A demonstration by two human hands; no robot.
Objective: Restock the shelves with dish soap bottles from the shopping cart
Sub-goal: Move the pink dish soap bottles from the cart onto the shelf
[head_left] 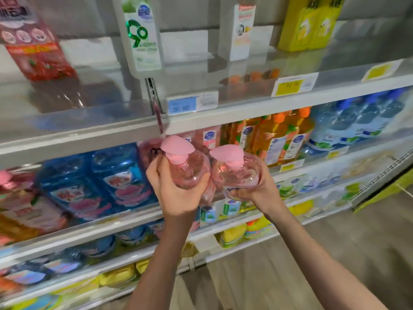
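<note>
At the centre of the frame, in front of the middle shelf [245, 114], the person holds up two dish soap bottles side by side, just touching. The left bottle [190, 171] and the right bottle [242, 175] look alike: clear plastic with rounded shoulders, filled with pale pink liquid, each topped by a broad, flat, opaque pink pump head that points left. Their labels cannot be read. The left hand [176, 193] grips its bottle from the side and below, its fingers [156, 173] curled round the body. The right hand [257, 189] cups its bottle from beneath and the far side, with its fingers [237, 193] wrapped under the base. Just behind the pump heads, similar pink bottles [206, 137] stand on the shelf, with orange bottles [272, 139] to their right and big blue bottles [100, 180] to their left. Above, on the sparsely filled upper shelf, stand a white bottle with green print [143, 36], a red pouch [33, 48] at the upper left and a yellow pack [310, 23] at the upper right. A blue price tag [182, 106] and a yellow price tag [290, 85] sit on the shelf edge. The view is blurred towards the edges.
</note>
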